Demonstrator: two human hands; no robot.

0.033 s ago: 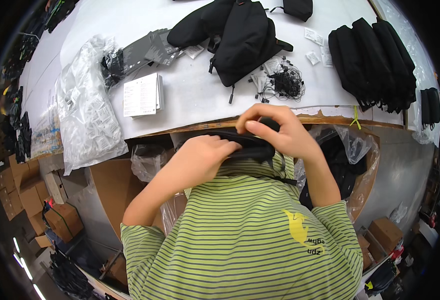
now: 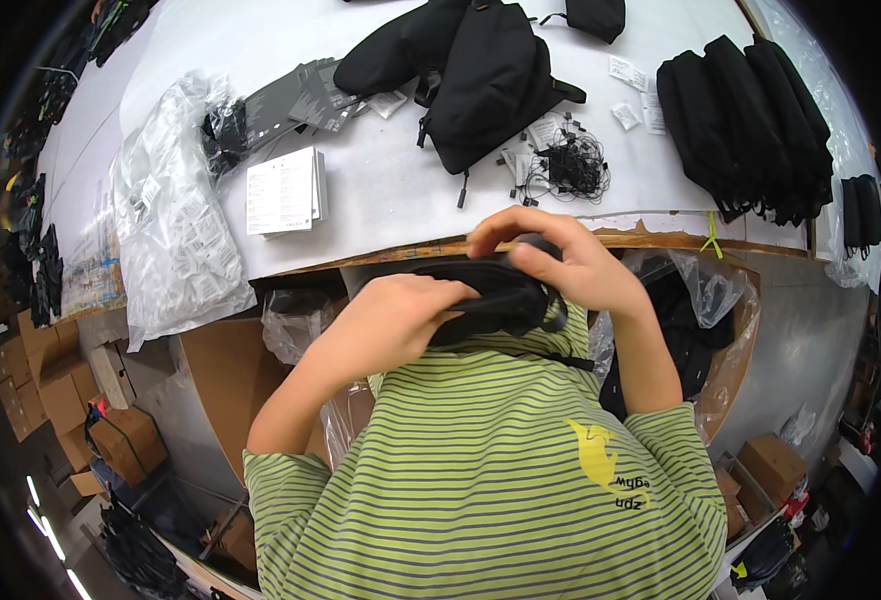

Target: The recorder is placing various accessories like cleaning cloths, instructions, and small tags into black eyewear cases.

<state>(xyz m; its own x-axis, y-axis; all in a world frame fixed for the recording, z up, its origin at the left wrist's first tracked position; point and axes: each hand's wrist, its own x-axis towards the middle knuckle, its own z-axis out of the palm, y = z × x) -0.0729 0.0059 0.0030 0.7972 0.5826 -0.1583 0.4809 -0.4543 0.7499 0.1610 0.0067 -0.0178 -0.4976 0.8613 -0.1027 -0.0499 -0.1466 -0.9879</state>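
Note:
Just below the table edge, against my shirt, I hold a small black fabric bag (image 2: 501, 308). My left hand (image 2: 413, 305) is closed on its left side, fingertips at the bag's upper folds. At the right end my right hand (image 2: 569, 265) curls over the bag, its index finger arched and the thumb apart from it. Black material shows between that thumb and finger. The rest of the right fingers are hidden behind the bag.
Black bags (image 2: 486, 85) lie on the white table (image 2: 381, 215) beyond my hands, with a tangle of black cords (image 2: 574, 168) nearby. A stack of white cards (image 2: 283, 192) and a clear plastic bag (image 2: 176, 215) are left; stacked black pouches (image 2: 746, 130) are right.
The black bag has tilted and shows more of its front. My right thumb has lifted slightly to the right; my left hand has shifted a little.

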